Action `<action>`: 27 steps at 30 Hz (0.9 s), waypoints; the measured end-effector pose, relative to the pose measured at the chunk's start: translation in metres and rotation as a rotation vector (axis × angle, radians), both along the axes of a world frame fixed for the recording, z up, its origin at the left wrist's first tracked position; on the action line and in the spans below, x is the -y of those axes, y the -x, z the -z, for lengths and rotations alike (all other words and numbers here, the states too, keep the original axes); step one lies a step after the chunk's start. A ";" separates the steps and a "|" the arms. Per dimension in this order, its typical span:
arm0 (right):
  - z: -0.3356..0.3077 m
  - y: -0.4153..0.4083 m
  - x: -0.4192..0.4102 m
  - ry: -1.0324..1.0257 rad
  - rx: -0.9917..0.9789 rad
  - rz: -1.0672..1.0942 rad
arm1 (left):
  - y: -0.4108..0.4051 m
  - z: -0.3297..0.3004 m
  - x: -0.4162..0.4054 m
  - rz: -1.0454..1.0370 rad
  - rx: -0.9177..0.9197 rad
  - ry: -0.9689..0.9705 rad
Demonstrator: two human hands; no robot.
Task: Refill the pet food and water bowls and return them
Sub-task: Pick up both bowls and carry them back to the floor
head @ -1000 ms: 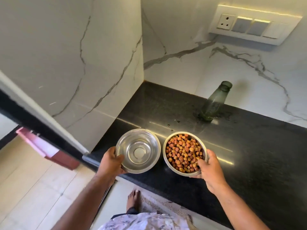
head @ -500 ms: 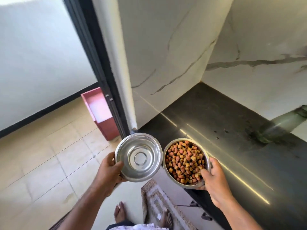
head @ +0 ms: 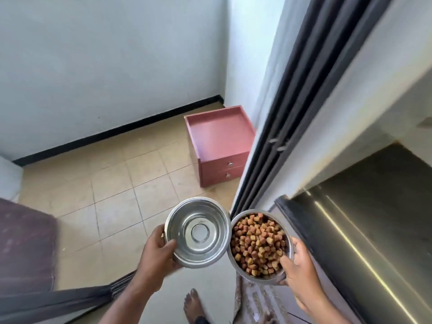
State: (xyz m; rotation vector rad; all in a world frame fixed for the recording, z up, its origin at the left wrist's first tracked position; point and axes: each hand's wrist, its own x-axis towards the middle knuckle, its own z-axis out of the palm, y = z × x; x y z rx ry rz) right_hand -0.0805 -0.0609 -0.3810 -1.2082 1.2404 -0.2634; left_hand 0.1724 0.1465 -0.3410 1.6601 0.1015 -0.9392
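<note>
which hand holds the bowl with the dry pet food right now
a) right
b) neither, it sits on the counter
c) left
a: the right hand grips the rim of the food bowl, while the left hand holds the shiny steel bowl.

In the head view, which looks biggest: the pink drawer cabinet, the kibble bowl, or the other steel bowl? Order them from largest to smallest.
1. pink drawer cabinet, although it stands farther away.
2. steel bowl and kibble bowl: they look alike, so I do not rank them.
</note>
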 end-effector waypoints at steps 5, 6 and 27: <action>0.031 -0.082 -0.016 0.003 -0.039 -0.087 | -0.060 0.037 -0.034 -0.109 0.022 -0.036; 0.040 -0.099 -0.016 -0.001 -0.056 -0.101 | -0.071 0.046 -0.040 -0.133 0.018 -0.038; 0.393 -0.375 0.016 -0.138 -0.197 -0.308 | -0.240 0.439 -0.056 -0.528 -0.086 -0.157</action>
